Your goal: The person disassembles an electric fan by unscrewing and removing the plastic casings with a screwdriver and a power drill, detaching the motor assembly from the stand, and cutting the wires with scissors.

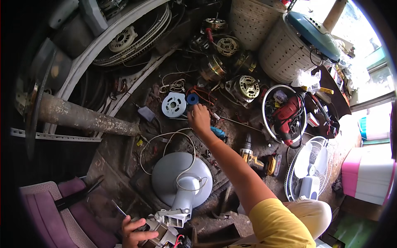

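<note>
My right hand [199, 118] reaches far forward to the floor, fingers bunched together just below a blue tape roll [192, 98]. What those fingertips hold, if anything, is hidden. Left of them lies a pale blue round slotted cover [173, 104]. At the lower edge my left hand [135, 232] has its fingers curled over a fan motor [165, 236] with red and black wires. A thin shaft like a screwdriver's [118, 208] sticks out by that hand. The motor joins a grey fan stand [185, 198], whose round base [163, 175] lies beyond it with a white cord looped across.
Right of my forearm lie a yellow cordless drill [256, 161], a bowl [305, 124] with a red power drill [286, 111], and a white caged fan [310, 167]. Bare motors [244, 87] and perforated tubs [285, 45] stand farther back. A thick pipe [87, 115] juts from the left.
</note>
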Demonstrator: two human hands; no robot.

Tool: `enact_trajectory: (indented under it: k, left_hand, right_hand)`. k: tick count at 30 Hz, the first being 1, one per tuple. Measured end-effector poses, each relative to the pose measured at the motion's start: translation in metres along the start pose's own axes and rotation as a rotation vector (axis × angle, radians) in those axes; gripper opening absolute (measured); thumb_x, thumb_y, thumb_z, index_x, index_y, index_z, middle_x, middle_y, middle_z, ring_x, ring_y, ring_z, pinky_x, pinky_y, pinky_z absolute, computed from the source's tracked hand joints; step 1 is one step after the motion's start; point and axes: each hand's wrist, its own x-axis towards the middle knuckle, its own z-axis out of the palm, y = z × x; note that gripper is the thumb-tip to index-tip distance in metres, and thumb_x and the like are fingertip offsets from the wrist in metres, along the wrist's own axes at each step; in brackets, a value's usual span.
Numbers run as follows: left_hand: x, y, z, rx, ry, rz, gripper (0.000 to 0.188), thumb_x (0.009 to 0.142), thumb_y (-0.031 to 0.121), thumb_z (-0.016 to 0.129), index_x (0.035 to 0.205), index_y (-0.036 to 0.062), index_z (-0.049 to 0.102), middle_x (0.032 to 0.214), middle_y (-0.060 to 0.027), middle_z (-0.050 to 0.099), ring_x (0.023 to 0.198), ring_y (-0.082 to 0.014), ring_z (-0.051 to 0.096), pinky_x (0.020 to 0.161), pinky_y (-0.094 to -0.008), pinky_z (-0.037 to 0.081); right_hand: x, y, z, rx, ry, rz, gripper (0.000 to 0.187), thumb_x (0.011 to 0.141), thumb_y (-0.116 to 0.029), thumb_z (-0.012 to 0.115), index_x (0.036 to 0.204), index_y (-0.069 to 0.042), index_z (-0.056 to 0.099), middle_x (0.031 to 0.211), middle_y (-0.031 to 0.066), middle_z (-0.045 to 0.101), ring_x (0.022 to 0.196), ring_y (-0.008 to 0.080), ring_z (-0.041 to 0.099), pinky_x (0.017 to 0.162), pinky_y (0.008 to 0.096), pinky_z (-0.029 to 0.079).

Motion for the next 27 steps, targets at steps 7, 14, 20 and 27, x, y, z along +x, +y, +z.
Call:
enact_trajectory:
  k: [7,14,20,27]
  left_hand:
    - [-0.007,0.000,-0.005,-0.031,-0.031,-0.111,0.025,0.099,0.052,0.064,0.093,0.0278,0.066,0.133,-0.0089,0.066,0.136,-0.0459,0.054,0.122,-0.0688,0.026]
    - [-0.006,0.002,-0.003,-0.016,-0.007,-0.119,0.025,0.100,0.052,0.064,0.092,0.0277,0.065,0.132,-0.0084,0.067,0.137,-0.0455,0.054,0.122,-0.0675,0.027]
    - [-0.006,-0.005,0.003,-0.021,0.003,-0.088,0.025,0.101,0.054,0.062,0.094,0.0297,0.065,0.131,-0.0080,0.067,0.137,-0.0447,0.054,0.122,-0.0668,0.028]
    - [-0.002,-0.003,0.001,0.003,-0.022,-0.078,0.024,0.103,0.054,0.062,0.099,0.0300,0.064,0.134,-0.0086,0.064,0.138,-0.0443,0.052,0.120,-0.0663,0.031]
  right_hand:
    - [0.043,-0.067,0.056,-0.126,-0.105,0.600,0.081,0.073,-0.036,0.092,0.139,-0.007,0.054,0.122,0.0111,0.063,0.116,0.0360,0.058,0.089,0.0528,0.045]
    - [0.030,-0.102,0.073,-0.220,0.023,0.669,0.089,0.077,-0.021,0.085,0.155,-0.009,0.045,0.119,0.0078,0.062,0.111,0.0325,0.058,0.086,0.0512,0.041]
    - [0.027,-0.103,0.094,0.005,0.017,0.567,0.064,0.075,-0.015,0.084,0.134,-0.014,0.058,0.126,0.0100,0.062,0.120,0.0356,0.056,0.094,0.0568,0.040]
    - [0.002,-0.142,0.099,0.453,-0.049,0.260,0.036,0.085,-0.003,0.069,0.114,-0.006,0.048,0.101,0.0253,0.066,0.097,0.0476,0.066,0.083,0.0588,0.052]
